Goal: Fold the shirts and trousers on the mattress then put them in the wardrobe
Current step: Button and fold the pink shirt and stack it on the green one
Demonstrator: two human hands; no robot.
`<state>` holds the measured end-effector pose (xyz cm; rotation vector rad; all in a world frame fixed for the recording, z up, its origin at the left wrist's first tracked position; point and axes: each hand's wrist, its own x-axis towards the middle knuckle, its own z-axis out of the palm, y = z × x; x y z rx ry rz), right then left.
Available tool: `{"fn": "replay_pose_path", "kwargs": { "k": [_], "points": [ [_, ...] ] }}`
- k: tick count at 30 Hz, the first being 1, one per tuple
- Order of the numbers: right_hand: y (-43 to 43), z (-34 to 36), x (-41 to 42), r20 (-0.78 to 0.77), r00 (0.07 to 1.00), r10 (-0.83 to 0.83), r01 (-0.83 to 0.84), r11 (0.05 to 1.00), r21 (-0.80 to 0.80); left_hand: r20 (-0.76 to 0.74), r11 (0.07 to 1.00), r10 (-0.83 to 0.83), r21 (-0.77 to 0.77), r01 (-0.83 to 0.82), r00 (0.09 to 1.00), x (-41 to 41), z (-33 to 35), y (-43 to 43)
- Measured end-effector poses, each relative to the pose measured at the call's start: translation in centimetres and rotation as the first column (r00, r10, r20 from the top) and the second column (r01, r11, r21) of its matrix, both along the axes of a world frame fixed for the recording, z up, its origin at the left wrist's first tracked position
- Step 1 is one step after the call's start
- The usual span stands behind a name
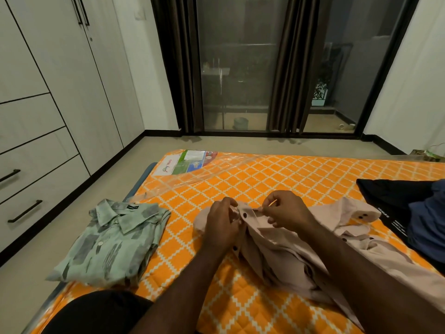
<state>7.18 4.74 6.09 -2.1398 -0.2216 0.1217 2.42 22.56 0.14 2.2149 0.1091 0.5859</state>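
- Person seated at the near edge of the orange-and-white quilted mattress (pixel 265 174); a knee in black cloth (pixel 96 312) shows at the bottom left.
- Pale pink shirt (pixel 277 256) lies rumpled on the mattress directly in front of them, collar end away from the person. It has dark buttons down the front, and one sleeve with a buttoned cuff is thrown out to the right.
- Left hand (pixel 221 225): fingers curled, gripping the shirt's front edge near the top button.
- Right hand (pixel 286 210): thumb and fingers pinching the shirt's opposite front edge just by the collar. The two hands sit close together, not touching.
- Green patterned shirt (pixel 113 242) is already folded, collar up, at the mattress's left edge, apart from the pink one.
- Dark navy garment (pixel 390 198) and a blue garment (pixel 428 227) are heaped at the right side of the mattress, unfolded, just beside the pink shirt's sleeve.
- Clear plastic wrap (pixel 192 174) lies loose across the far left corner of the mattress, over a printed label (pixel 185 162).
- White wardrobe (pixel 48 92) stands along the left wall, doors and drawers closed, with dark bar handles.
- Glass doors (pixel 236 68) with dark curtains (pixel 284 68) fill the far wall.
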Motion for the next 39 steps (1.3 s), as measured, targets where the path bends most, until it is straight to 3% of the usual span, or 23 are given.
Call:
{"fn": "replay_pose_path", "kwargs": {
  "k": [2,4,7,9,14,17,19,21,24,27,29,31,34,39],
  "points": [
    [0.0,0.4,-0.1,-0.058,0.990,0.130,-0.139,0.970,-0.198,-0.074,0.996,0.064,0.069,-0.059,0.995,-0.2,0.2,0.3],
    [0.2,0.9,-0.5,-0.183,0.948,0.259,-0.313,0.861,-0.401,-0.203,0.982,0.101,0.174,-0.065,0.974,-0.2,-0.2,0.5],
    [0.8,0.6,-1.1,-0.255,0.903,0.347,-0.424,0.610,-0.670,-0.393,0.937,0.026,0.330,0.115,0.919,0.1,-0.8,0.9],
    [1.0,-0.1,-1.2,-0.202,0.917,0.345,-0.379,0.588,-0.715,-0.490,0.905,-0.061,0.341,0.255,0.870,0.3,-1.1,1.1],
    [0.5,-1.0,-0.2,-0.057,0.969,0.241,-0.227,0.775,-0.590,-0.551,0.863,-0.219,0.276,0.424,0.805,0.1,-1.9,0.8],
    [0.3,-1.2,0.1,-0.027,0.996,0.088,-0.092,0.928,-0.360,-0.462,0.931,-0.236,0.146,0.336,0.855,-0.2,-2.5,0.6],
    [0.1,-1.1,0.2,-0.025,1.000,-0.003,-0.003,0.973,-0.230,-0.365,0.967,-0.209,0.062,0.247,0.907,-0.5,-2.3,0.2],
    [0.2,-0.9,0.0,-0.056,0.997,-0.049,0.041,0.989,-0.139,-0.299,0.985,-0.164,0.001,0.172,0.940,-0.6,-2.3,-0.1],
    [0.6,-0.4,-0.5,-0.164,0.985,-0.057,0.072,0.994,0.087,-0.230,0.989,-0.127,0.039,0.139,0.965,-0.7,-2.4,-0.5],
    [1.1,0.4,-1.4,-0.358,0.933,0.040,0.123,0.898,0.421,-0.150,0.992,-0.106,0.055,0.115,0.983,-0.5,-2.8,-0.7],
    [1.4,0.9,-1.9,-0.455,0.885,0.096,0.176,0.837,0.519,-0.140,0.994,-0.092,0.039,0.098,0.986,-0.4,-3.0,-0.7],
    [1.5,0.8,-2.1,-0.484,0.866,0.126,0.178,0.827,0.534,-0.128,0.995,-0.099,0.007,0.101,0.987,-0.4,-3.1,-0.8],
    [2.0,0.0,-2.5,-0.397,0.909,0.132,0.066,0.892,0.446,-0.139,0.992,-0.120,-0.049,0.114,0.983,-0.5,-3.3,-0.9],
    [3.1,-0.9,-3.2,-0.005,1.000,0.031,-0.031,0.997,0.067,-0.146,0.988,-0.128,-0.103,0.114,0.981,-0.3,-3.6,-0.7]
  ]
}}
